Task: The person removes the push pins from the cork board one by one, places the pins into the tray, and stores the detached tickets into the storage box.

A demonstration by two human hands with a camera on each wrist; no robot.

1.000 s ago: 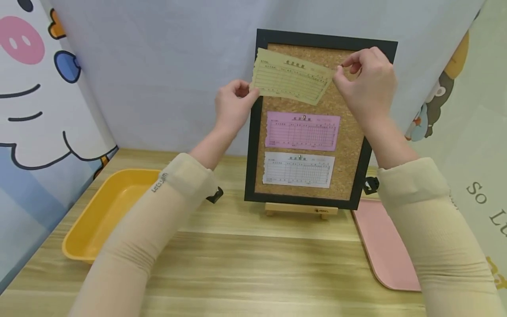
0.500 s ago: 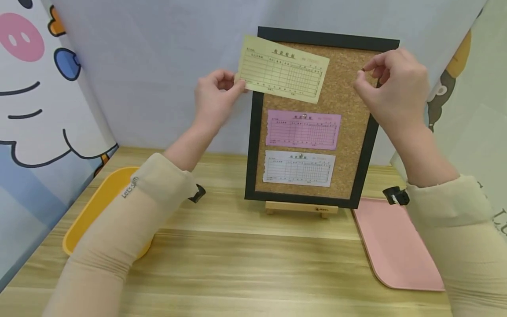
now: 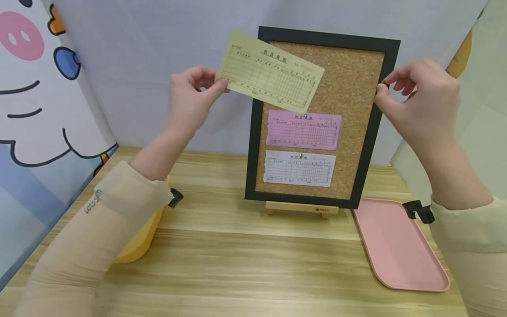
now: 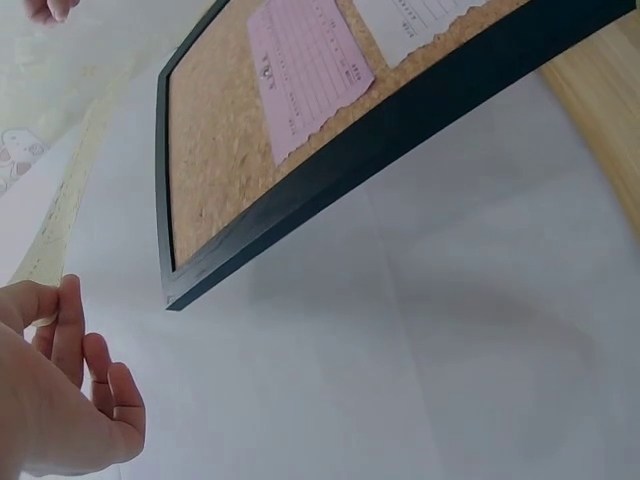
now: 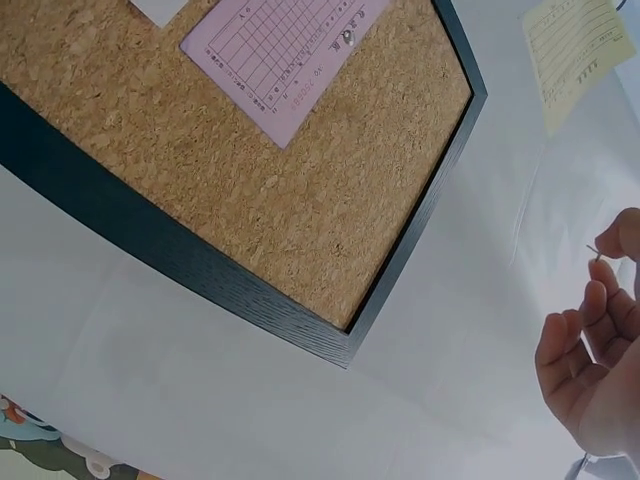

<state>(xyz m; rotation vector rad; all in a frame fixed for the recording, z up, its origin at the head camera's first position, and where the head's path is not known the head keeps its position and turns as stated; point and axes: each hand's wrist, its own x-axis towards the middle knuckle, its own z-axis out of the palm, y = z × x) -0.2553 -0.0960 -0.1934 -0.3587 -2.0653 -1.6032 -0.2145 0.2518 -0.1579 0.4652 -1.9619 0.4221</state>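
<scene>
Right wrist view: a pin held beside the cork board

The right hand (image 5: 590, 365) sat at the lower right edge, its fingers (image 5: 600, 300) curled, with a thin pin (image 5: 593, 251) pinched at the fingertips, well apart from the board. The cork board (image 5: 300, 200) in its black frame (image 5: 200, 275) filled the upper left, seen at a slant against a pale backdrop (image 5: 200, 380). A pink slip (image 5: 285, 55) with a printed grid was pinned on the cork by a small tack (image 5: 347, 37); a corner of a white slip (image 5: 160, 8) showed at the top edge. A yellow slip (image 5: 578, 45) appeared at the top right, clear of the frame.
</scene>
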